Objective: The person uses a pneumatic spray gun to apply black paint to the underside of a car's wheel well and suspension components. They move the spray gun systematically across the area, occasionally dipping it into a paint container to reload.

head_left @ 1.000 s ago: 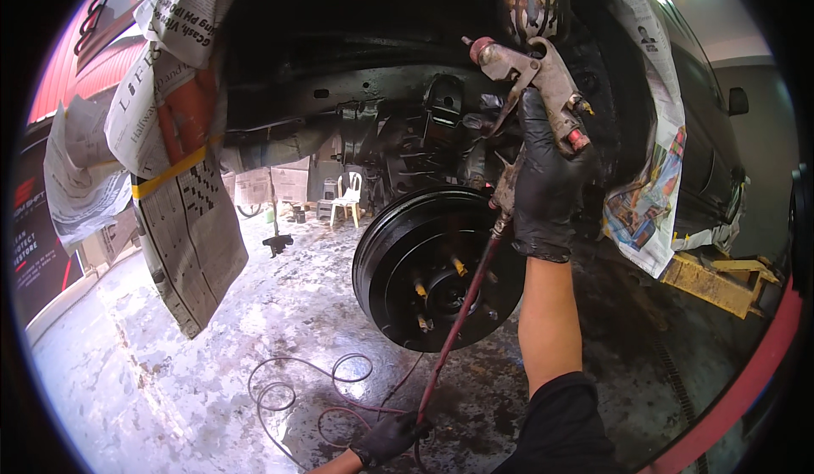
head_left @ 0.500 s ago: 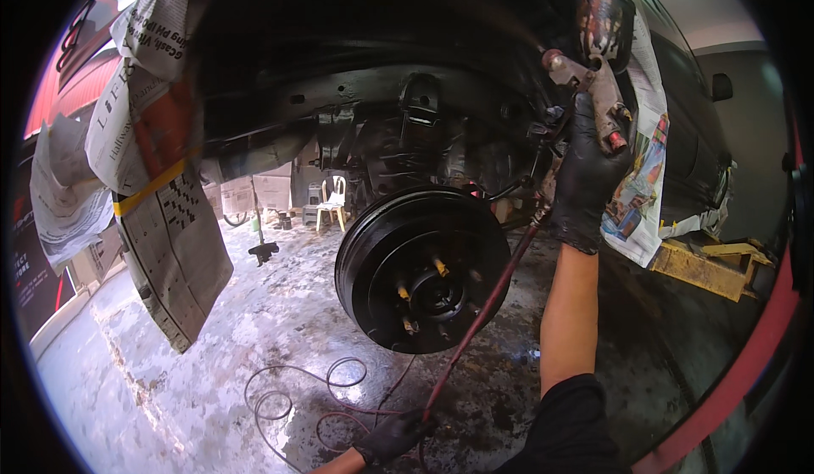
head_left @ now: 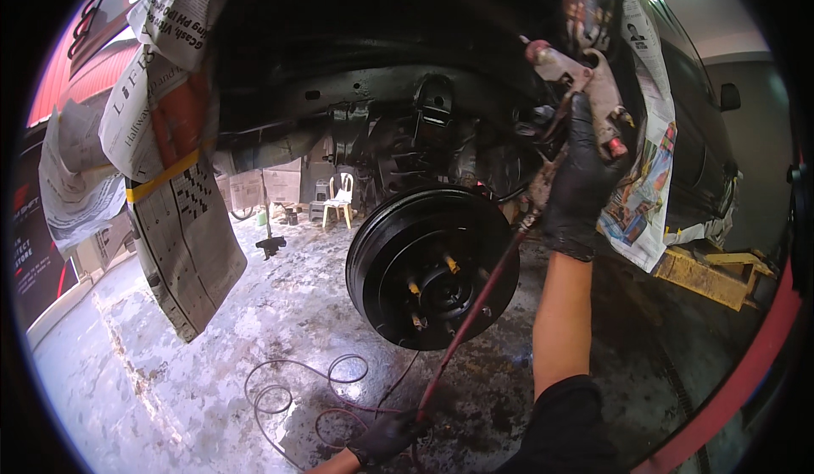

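My right hand [head_left: 581, 190], in a black glove, is closed round the handle of a paint-spattered spray gun [head_left: 604, 101]. The gun is raised at the upper right, its cup [head_left: 589, 12] on top and its red-ringed nozzle toward the upper left. From the bottom of its handle a dark red air hose [head_left: 475, 326] slants down to my left hand [head_left: 386, 438], also black-gloved, which is closed round the hose low in the view. Left of the gun is a black brake drum [head_left: 432, 270] with several studs, some yellowish. Above it arches the black wheel well [head_left: 373, 84].
Newspaper masking [head_left: 191, 245] with yellow tape hangs at the left; more newspaper [head_left: 649, 177] covers the body edge at the right. Loops of hose [head_left: 292, 389] lie on the wet, stained floor. A yellow lift arm [head_left: 708, 275], a red post [head_left: 746, 381] and a white chair [head_left: 339, 196] stand around.
My right hand and the spray gun have shifted slightly left. The drum and hanging newspaper now appear a little farther right in view. Both hands keep their holds.
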`<action>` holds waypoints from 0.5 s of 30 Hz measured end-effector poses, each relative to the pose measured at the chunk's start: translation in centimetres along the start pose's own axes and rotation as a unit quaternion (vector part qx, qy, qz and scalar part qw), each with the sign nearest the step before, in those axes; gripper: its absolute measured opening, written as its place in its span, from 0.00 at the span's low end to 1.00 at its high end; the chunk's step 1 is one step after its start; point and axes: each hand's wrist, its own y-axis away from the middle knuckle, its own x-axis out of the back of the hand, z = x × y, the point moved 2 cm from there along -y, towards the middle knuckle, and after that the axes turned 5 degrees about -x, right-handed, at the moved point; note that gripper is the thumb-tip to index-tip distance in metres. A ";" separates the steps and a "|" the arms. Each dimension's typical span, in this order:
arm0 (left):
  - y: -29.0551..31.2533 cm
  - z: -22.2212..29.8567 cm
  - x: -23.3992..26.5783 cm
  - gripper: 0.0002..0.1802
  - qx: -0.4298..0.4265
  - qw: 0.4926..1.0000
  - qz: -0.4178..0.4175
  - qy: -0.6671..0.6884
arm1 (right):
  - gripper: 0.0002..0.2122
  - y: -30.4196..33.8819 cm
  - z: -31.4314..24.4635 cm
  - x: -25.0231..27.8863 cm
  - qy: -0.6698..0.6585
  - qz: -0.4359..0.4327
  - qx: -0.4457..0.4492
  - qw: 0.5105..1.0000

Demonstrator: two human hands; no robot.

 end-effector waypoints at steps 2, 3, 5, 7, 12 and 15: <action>0.7 -0.3 0.3 0.20 0.000 1.000 0.001 -0.001 | 0.11 0.9 -1.0 -1.0 -0.010 -0.010 0.023 1.000; 1.3 -0.4 0.4 0.20 -0.007 1.000 0.009 0.004 | 0.11 1.4 -1.6 -1.3 -0.033 -0.035 0.022 0.999; 2.1 -0.6 0.5 0.20 -0.019 0.999 0.026 0.019 | 0.13 2.2 -2.6 -1.8 -0.056 -0.051 -0.006 0.997; 2.8 -0.8 0.5 0.19 -0.043 0.997 0.049 0.031 | 0.14 2.6 -3.5 -2.3 -0.099 -0.062 -0.022 0.993; 4.1 -1.8 0.6 0.19 0.093 0.994 0.048 0.010 | 0.14 4.3 -5.0 -3.4 -0.295 -0.083 -0.161 0.938; 5.2 -1.5 0.9 0.19 0.097 0.993 0.059 -0.011 | 0.14 4.8 -5.3 -3.6 -0.329 -0.121 -0.155 0.924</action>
